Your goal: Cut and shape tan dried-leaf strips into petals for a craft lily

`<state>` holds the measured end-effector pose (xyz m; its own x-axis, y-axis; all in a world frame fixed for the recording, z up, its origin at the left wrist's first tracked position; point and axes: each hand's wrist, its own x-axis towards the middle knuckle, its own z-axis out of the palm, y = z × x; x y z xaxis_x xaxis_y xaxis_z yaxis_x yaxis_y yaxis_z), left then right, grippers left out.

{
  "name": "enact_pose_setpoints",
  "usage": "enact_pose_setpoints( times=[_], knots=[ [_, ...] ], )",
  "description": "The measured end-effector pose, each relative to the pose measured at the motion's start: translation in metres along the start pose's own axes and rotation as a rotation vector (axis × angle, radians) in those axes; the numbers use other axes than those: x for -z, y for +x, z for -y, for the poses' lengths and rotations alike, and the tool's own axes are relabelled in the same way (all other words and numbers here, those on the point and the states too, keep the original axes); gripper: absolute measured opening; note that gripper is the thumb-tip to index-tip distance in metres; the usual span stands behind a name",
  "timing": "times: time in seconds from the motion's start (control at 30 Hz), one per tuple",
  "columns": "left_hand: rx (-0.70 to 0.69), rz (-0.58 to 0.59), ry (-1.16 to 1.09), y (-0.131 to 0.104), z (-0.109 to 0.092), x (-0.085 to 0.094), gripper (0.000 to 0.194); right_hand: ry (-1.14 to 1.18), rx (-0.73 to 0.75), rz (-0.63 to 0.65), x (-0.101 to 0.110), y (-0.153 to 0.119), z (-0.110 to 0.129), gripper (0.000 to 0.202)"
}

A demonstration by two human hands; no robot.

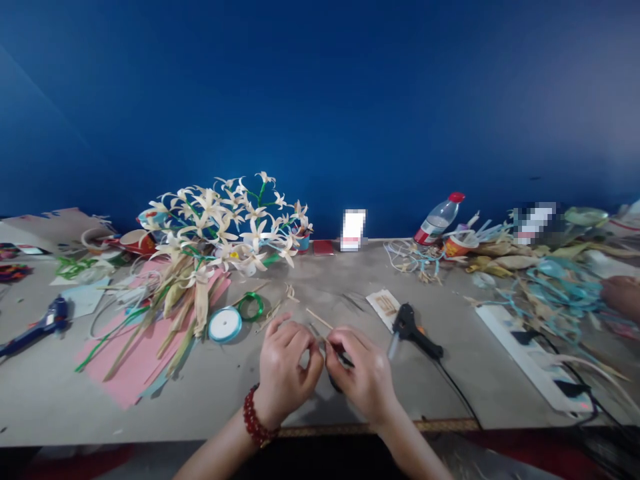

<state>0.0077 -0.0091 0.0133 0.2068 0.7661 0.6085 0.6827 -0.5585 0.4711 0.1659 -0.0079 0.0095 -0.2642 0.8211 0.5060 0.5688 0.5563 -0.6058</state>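
Over the front middle of the table, my left hand (287,360), with a red bead bracelet (256,419), pinches thumb against index finger; whatever lies between them is too small to make out. Its fingertips almost meet those of my right hand (363,373), which is closed on a thin tan strip (317,318) that sticks out up and to the left. Something dark (346,361) shows partly within the right hand's curl, its kind hidden. Left of my hands lie a spool of pale blue ribbon (225,325) and a coil of green wire (251,307).
Husk flowers (255,237) stand behind left, above pink paper (125,353). A black glue gun (415,333) and power strip (530,360) lie right; a blue glue gun (53,320) lies far left. A bottle (439,219) leans behind. Another person's hand (623,298) reaches in at right.
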Motion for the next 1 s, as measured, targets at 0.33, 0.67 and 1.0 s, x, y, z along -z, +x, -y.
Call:
enact_pose_setpoints(
  times=[0.33,0.67,1.0],
  knots=[
    [0.047,-0.007,-0.087,-0.002,0.005,0.004,0.015,-0.081,-0.045,-0.161,0.022,-0.006,-0.029,0.01],
    [0.535,0.442,-0.801,0.003,0.016,0.002,0.022,0.457,-0.09,0.324,0.018,0.011,-0.014,0.01],
    [0.743,0.459,-1.182,-0.007,0.027,-0.01,0.024,1.065,-0.727,0.325,0.001,0.004,-0.018,0.029]
  ],
)
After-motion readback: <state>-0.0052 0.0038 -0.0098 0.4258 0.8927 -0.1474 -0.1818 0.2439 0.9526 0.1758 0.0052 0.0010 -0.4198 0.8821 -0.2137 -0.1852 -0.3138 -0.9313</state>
